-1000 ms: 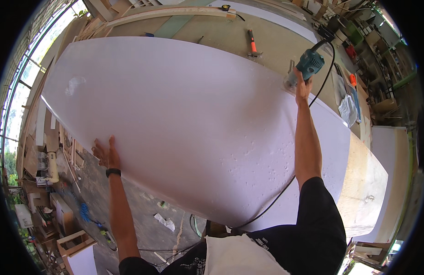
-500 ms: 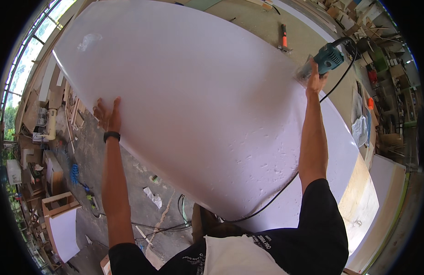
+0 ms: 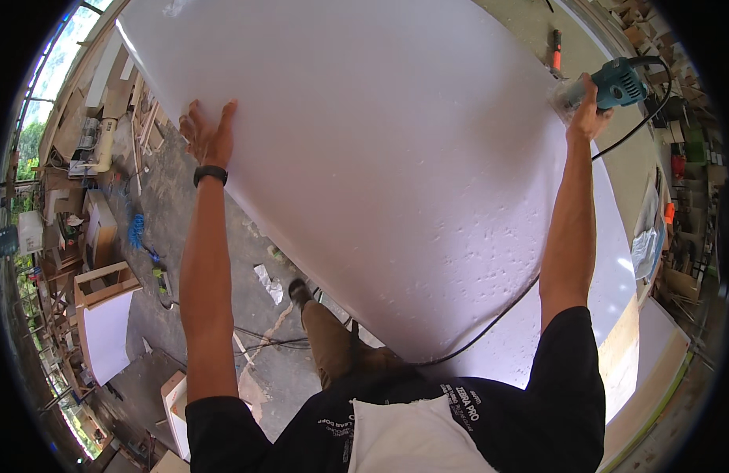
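A large white glossy sheet spans the middle, with small chips or debris scattered over its nearer right part. My left hand lies with fingers spread at its left edge, a dark band round the wrist. At the sheet's far right edge, my right hand is wrapped round a teal trim router. The router's clear base rests at that edge; its bit cannot be seen. A black cord runs across the sheet near my right arm. Beyond the edge lies a hammer with an orange-and-black handle.
Below the sheet's left side is a grey concrete floor with cables and a crumpled white scrap. An open wooden box and a blue coiled hose stand at left. Crowded shelves line the right.
The view has shifted, so the sheet appears higher. The router now appears closer to the hammer. My trousered leg and shoe have come into view beside the sheet. Both hands keep their holds.
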Available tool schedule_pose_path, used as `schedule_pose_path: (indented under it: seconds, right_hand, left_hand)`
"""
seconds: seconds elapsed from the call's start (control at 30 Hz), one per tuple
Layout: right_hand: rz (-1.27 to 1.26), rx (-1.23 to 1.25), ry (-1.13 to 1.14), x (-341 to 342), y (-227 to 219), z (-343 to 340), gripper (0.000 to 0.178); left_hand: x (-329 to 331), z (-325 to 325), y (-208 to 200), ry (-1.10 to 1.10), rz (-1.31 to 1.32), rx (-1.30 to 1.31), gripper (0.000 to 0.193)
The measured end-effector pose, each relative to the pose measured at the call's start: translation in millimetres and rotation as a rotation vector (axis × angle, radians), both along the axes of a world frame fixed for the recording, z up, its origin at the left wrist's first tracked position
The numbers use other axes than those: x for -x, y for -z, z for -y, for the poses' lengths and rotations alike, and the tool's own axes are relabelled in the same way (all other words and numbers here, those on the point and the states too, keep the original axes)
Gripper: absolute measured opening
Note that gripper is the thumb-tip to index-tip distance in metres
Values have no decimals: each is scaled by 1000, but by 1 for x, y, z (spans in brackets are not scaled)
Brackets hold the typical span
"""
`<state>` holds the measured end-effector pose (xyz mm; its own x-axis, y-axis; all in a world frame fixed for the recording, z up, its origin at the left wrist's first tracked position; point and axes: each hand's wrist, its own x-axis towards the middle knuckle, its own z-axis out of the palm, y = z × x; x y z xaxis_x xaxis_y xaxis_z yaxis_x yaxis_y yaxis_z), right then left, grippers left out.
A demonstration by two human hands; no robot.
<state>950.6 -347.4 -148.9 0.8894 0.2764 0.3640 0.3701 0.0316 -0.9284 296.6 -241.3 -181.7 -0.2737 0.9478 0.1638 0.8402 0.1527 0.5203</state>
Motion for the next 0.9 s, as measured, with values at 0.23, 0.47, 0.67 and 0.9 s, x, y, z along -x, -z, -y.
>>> schedule_pose_path:
  seconds: [0.23, 0.47, 0.67, 0.9]
  right_hand:
    - [-16, -26, 11, 16, 1, -27, 78]
    - [-92, -249, -175, 10, 12, -56, 67]
    - [-19, -165, -95, 30, 8, -66, 62]
    - [-4, -122, 17, 51, 8, -96, 57]
  left_hand:
    - [6, -6, 7, -2, -30, -21, 103]
    - [11, 0, 12, 33, -1, -22, 105]
    - [5, 4, 6, 37, -11, -8, 103]
    - [73, -66, 6, 260, -55, -154, 62]
